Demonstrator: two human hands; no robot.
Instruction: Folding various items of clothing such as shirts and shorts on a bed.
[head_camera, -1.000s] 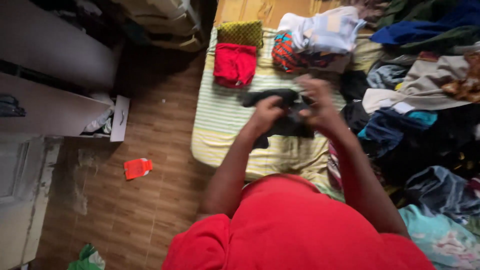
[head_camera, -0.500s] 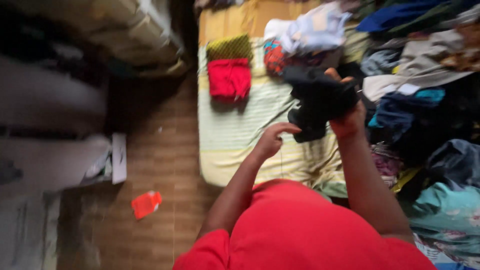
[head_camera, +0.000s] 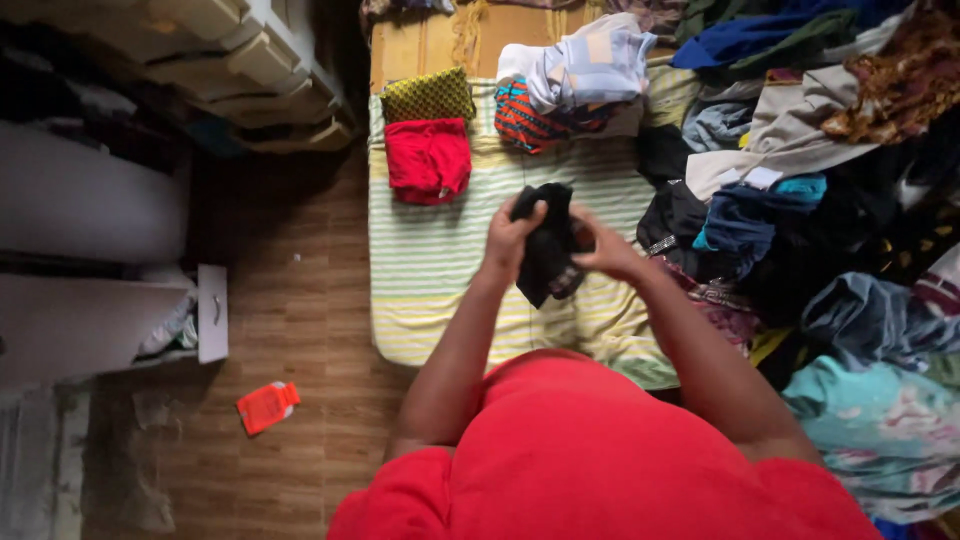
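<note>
I have the black garment (head_camera: 547, 243) gathered between both hands above the striped bed (head_camera: 430, 290), roughly over the middle of the cleared strip of sheet. My left hand (head_camera: 507, 243) is closed around its upper left side, and my right hand (head_camera: 603, 255) pinches it from the right, fingers curled onto the cloth. Half a second ago my right hand alone had it lifted high toward the clothes heap, with my left hand open and empty below; now it has come back down in front of me and both hands grip it, bunched narrower, one end hanging loose toward the near edge of the bed. I judge that means the folding is under way and not finished (the cloth is not lying flat on the sheet yet).

Toward the far left corner of the bed sit a folded red garment (head_camera: 428, 158) and a folded yellow-green patterned cloth (head_camera: 428, 95) just beyond it. The unsorted clothes pile (head_camera: 800, 200) covers the bed's right side. An orange packet (head_camera: 266, 406) lies on the wooden floor (head_camera: 290, 330).
</note>
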